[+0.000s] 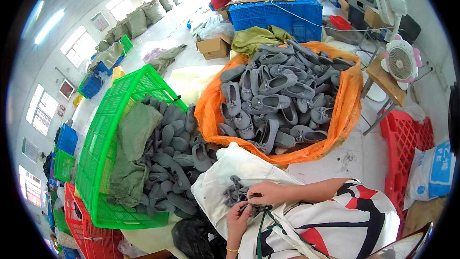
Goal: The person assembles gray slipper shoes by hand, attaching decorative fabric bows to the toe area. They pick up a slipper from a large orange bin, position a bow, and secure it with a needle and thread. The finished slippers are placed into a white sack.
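Pinching a small grey shoe piece (250,207) over the white cloth (239,168), the right hand (266,193) is gripping it closed-fingered; the left hand (237,217) is steadying it best from below, fingers curled on it too.

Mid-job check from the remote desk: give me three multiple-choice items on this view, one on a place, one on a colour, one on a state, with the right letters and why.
1. Where does the green crate stand?
A. To the person's left
B. To the person's right
C. On the blue crate

2. What colour is the sack that holds the big heap of grey shoes?
A. White
B. Orange
C. Black

3. How do the left hand and right hand stand?
A. Both flat and open on the lap
B. One raised toward the fan
C. Both pinched on a small dark piece over the white cloth

Answers: 1 A, the crate fills the picture's left side. 2 B, bright orange folds ring the heap. 3 C, the fingers of both hands meet on the dark piece in the lap.
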Demonstrator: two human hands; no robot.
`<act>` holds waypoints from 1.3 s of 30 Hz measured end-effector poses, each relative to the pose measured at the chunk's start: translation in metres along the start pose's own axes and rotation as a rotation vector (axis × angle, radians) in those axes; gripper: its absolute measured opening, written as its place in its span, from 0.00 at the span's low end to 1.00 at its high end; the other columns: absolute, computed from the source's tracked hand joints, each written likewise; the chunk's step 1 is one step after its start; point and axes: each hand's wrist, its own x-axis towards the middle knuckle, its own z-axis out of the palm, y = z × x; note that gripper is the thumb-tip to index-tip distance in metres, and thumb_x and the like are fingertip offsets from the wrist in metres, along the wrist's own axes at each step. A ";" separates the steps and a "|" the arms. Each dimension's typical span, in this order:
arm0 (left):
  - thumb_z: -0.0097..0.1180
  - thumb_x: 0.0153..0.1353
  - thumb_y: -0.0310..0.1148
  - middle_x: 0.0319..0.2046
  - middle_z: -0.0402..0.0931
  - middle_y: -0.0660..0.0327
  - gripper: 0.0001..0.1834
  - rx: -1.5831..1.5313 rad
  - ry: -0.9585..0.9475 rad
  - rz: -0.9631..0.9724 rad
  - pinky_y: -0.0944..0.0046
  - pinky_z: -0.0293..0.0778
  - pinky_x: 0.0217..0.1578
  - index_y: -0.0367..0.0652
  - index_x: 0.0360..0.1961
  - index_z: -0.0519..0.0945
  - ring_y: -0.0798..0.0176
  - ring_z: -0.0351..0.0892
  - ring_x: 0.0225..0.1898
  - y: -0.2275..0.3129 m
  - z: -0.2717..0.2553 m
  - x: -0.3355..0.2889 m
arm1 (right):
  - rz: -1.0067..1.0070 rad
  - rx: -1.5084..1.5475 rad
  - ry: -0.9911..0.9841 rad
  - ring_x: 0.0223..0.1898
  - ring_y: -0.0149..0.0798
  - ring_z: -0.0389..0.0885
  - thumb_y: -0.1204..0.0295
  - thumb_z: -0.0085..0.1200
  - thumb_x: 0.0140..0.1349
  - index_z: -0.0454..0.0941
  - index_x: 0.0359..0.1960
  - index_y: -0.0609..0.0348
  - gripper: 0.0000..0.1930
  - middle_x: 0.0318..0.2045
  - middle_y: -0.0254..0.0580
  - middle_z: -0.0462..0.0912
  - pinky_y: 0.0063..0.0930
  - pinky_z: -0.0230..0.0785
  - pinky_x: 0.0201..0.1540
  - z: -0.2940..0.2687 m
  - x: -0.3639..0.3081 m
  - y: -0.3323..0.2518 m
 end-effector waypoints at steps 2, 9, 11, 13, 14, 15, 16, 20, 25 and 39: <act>0.59 0.65 0.28 0.30 0.81 0.63 0.11 -0.054 0.015 0.012 0.72 0.75 0.34 0.34 0.47 0.78 0.73 0.78 0.29 0.002 0.001 0.000 | -0.005 0.048 0.064 0.29 0.41 0.78 0.68 0.57 0.61 0.77 0.35 0.62 0.09 0.28 0.45 0.78 0.33 0.70 0.35 0.003 -0.005 -0.008; 0.59 0.65 0.27 0.31 0.82 0.62 0.10 -0.158 0.035 0.064 0.71 0.76 0.34 0.34 0.45 0.79 0.72 0.80 0.31 0.010 0.004 0.002 | -0.269 0.017 0.247 0.31 0.45 0.78 0.72 0.56 0.62 0.77 0.37 0.60 0.06 0.32 0.44 0.78 0.33 0.71 0.36 0.014 -0.004 -0.002; 0.59 0.64 0.26 0.31 0.82 0.62 0.10 -0.148 0.023 0.065 0.71 0.76 0.35 0.34 0.45 0.79 0.72 0.79 0.31 0.011 0.003 0.002 | -0.263 0.002 0.241 0.31 0.44 0.78 0.72 0.56 0.63 0.77 0.37 0.60 0.06 0.31 0.44 0.78 0.33 0.71 0.36 0.011 -0.005 -0.002; 0.60 0.64 0.26 0.32 0.82 0.62 0.10 -0.129 0.011 0.055 0.72 0.75 0.35 0.34 0.45 0.79 0.72 0.79 0.31 0.008 0.002 0.000 | -0.209 0.038 0.213 0.31 0.41 0.78 0.71 0.55 0.64 0.76 0.39 0.60 0.06 0.31 0.44 0.79 0.32 0.70 0.35 0.009 -0.009 -0.005; 0.60 0.64 0.26 0.32 0.82 0.62 0.10 -0.117 0.017 0.053 0.72 0.75 0.36 0.34 0.45 0.79 0.72 0.79 0.32 0.010 0.002 0.001 | -0.183 0.055 0.198 0.31 0.39 0.79 0.71 0.54 0.65 0.76 0.40 0.59 0.07 0.30 0.43 0.79 0.31 0.70 0.35 0.007 -0.010 -0.006; 0.60 0.64 0.26 0.32 0.82 0.62 0.10 -0.106 0.024 0.052 0.73 0.74 0.36 0.34 0.45 0.80 0.72 0.78 0.32 0.014 0.001 0.003 | -0.149 0.086 0.212 0.31 0.37 0.78 0.70 0.54 0.66 0.75 0.42 0.59 0.08 0.30 0.42 0.79 0.31 0.70 0.35 0.005 -0.006 -0.005; 0.61 0.64 0.26 0.32 0.82 0.62 0.10 -0.098 0.048 0.037 0.73 0.73 0.36 0.34 0.45 0.80 0.72 0.78 0.32 0.015 -0.001 -0.003 | -0.108 0.129 0.211 0.30 0.35 0.78 0.69 0.53 0.66 0.75 0.43 0.58 0.08 0.29 0.40 0.80 0.30 0.71 0.35 0.005 -0.002 -0.003; 0.65 0.53 0.23 0.38 0.80 0.60 0.13 0.377 0.089 0.271 0.66 0.73 0.43 0.39 0.41 0.82 0.66 0.77 0.40 0.010 -0.018 -0.001 | 0.115 0.227 0.085 0.35 0.25 0.78 0.67 0.51 0.70 0.75 0.49 0.58 0.12 0.31 0.32 0.81 0.24 0.72 0.42 -0.008 0.008 -0.001; 0.66 0.48 0.23 0.38 0.81 0.56 0.14 0.639 0.157 0.495 0.56 0.73 0.46 0.41 0.38 0.82 0.51 0.79 0.44 0.022 -0.024 -0.007 | 0.264 0.342 -0.084 0.31 0.19 0.75 0.65 0.53 0.70 0.79 0.41 0.56 0.09 0.30 0.21 0.77 0.18 0.71 0.36 -0.012 0.012 0.003; 0.69 0.41 0.22 0.34 0.80 0.61 0.17 0.886 0.186 0.786 0.58 0.77 0.41 0.44 0.36 0.82 0.54 0.80 0.42 0.035 -0.033 0.001 | 0.059 -0.024 -0.306 0.31 0.25 0.76 0.78 0.53 0.65 0.80 0.43 0.63 0.08 0.32 0.34 0.83 0.17 0.68 0.34 -0.009 0.023 -0.011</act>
